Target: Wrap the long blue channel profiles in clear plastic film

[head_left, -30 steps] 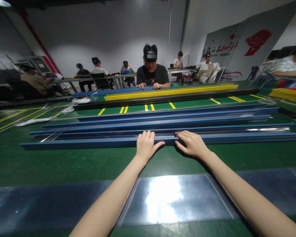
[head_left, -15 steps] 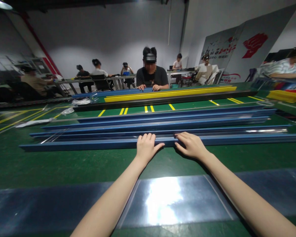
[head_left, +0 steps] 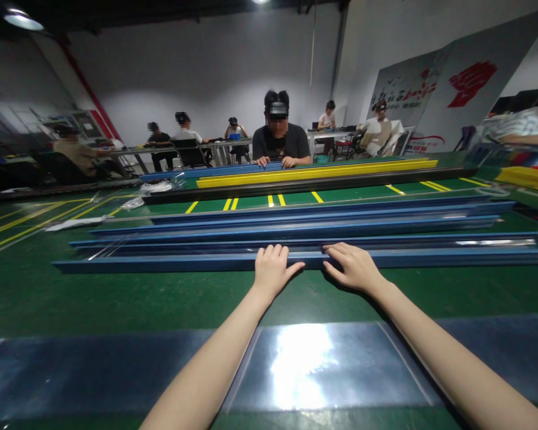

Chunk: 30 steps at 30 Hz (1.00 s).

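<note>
Blue channels [head_left: 291, 229] on green table [head_left: 161, 304]

Head-worn view, forward and down

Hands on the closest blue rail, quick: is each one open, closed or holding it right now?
Left hand: fingers over the closest blue rail, thumb out sideways; grip can't be told.
Right hand: fingers over it too; grip can't be told.

The left hand [head_left: 271, 273] lies back uppermost, fingers bent, thumb extended sideways. The right hand [head_left: 352, 268], just beside the left hand but apart, directs its fingers and thumb toward it. The left forearm [head_left: 206, 361] and right forearm [head_left: 448, 352], both bare, converge forward.
</note>
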Tool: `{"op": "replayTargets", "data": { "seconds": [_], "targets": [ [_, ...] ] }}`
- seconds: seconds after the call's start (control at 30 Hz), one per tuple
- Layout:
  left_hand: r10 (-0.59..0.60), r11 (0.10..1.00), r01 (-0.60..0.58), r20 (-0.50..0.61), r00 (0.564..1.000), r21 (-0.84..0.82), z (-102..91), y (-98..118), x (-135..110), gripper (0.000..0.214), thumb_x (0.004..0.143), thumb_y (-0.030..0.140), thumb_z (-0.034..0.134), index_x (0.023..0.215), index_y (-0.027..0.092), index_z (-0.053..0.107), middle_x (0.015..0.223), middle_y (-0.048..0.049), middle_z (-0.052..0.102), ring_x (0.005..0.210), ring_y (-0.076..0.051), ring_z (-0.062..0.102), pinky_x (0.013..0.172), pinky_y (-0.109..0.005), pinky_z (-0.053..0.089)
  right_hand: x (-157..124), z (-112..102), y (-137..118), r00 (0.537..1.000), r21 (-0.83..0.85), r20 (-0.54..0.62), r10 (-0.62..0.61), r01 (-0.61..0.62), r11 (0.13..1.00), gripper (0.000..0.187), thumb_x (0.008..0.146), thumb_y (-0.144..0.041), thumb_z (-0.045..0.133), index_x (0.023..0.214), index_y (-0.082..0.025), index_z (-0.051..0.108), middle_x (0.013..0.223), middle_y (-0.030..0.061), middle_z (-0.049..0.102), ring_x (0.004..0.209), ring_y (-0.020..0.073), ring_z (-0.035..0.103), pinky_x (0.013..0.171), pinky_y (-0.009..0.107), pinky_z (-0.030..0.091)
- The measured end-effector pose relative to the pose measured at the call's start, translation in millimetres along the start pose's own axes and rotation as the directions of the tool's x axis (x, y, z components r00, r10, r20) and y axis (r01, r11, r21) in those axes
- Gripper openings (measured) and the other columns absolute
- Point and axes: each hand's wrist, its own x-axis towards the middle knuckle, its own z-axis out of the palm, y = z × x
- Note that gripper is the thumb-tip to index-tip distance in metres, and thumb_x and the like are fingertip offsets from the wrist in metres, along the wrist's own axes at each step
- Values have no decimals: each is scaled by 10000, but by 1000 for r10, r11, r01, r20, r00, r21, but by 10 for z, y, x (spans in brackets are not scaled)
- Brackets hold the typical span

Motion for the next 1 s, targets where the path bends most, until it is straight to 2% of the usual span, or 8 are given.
{"op": "replayTargets", "data": {
  "seconds": [0.47, 1.0],
  "targets": [
    [4, 1000, -4, -16, 1000, -2, 0, 2, 7, 429, 766, 580, 456, 751, 170, 582, 768, -52, 606, 753, -200, 512, 642, -320, 288, 4, 3, 4, 1000, 27, 20, 18, -19, 999, 298, 823, -328, 405, 965, -153, 600, 1034, 82, 626, 930, 193, 557, 789, 289, 430],
    [9, 1000, -9, -29, 1000, -9, 1, 10, 7, 436, 757, 591, 457, 730, 176, 587, 750, -49, 605, 739, -193, 509, 646, -319, 290, 5, 18, -16, 999, 63, -23, 29, -27, 998, 305, 810, -311, 427, 988, -148, 614, 1023, 78, 639, 923, 192, 568, 784, 295, 440]
  ]
}}
